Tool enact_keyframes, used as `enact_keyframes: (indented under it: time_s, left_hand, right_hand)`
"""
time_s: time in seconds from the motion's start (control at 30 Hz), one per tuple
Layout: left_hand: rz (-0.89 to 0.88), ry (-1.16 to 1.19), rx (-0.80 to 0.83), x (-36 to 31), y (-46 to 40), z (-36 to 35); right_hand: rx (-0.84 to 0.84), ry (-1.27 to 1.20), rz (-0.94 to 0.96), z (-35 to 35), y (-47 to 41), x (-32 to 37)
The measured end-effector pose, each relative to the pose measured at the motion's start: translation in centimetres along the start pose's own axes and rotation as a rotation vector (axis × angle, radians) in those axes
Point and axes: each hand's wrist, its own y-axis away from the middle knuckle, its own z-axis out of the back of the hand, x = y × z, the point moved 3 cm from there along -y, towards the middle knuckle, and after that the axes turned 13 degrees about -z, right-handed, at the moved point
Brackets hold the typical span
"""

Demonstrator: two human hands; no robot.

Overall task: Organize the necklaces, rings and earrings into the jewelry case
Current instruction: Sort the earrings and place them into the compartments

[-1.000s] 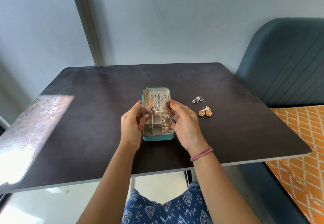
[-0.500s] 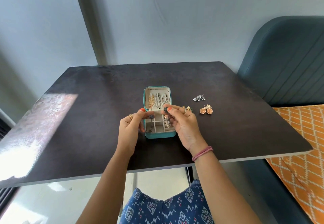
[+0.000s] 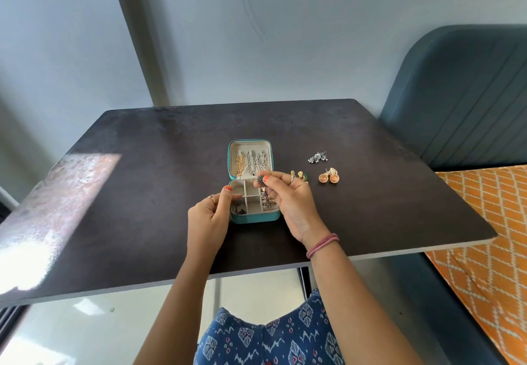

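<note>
Teal jewelry case [image 3: 254, 217] open mid-table, right hand [image 3: 293, 202] pinching dark earring [image 3: 260, 179] above compartments, left hand [image 3: 209, 216] fingers curled at case's left edge, grasp unclear.

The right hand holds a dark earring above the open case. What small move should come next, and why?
Probably lower the right hand and drop the dark earring into a compartment of the jewelry case: it is pinched just above the tray, and the left hand is at the case's left edge.

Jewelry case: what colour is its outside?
Teal outside, cream lining; the jewelry case shows in the head view.
</note>
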Motion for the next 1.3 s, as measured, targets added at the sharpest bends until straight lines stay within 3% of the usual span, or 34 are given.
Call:
enact_keyframes:
  time_s: [0.23, 0.5, 0.7, 0.9, 1.3]
  left_hand:
    - [-0.103, -0.021, 0.06, -0.1, -0.3, -0.2]
    - [-0.033, -0.018, -0.077, 0.7, -0.9, 0.3]
    - [-0.042, -0.114, 0.001, 0.4, -0.9, 0.1]
    - [-0.042, -0.103, -0.024, 0.3, -0.8, 0.3]
    - [-0.03, -0.076, -0.031, 0.9, -1.0, 0.3]
  right_hand:
    - [0.001, 0.009, 0.012, 0.0, 0.0, -0.1]
    - [-0.004, 0.062, 0.024, -0.3, 0.0, -0.1]
    - [0.013, 0.139, 0.018, -1.4, 0.1, 0.3]
    - [-0.01, 0.251, 0.027, -2.2, -0.3, -0.3]
    - [-0.163, 0.865, 0.181, -2.3, -0.3, -1.0]
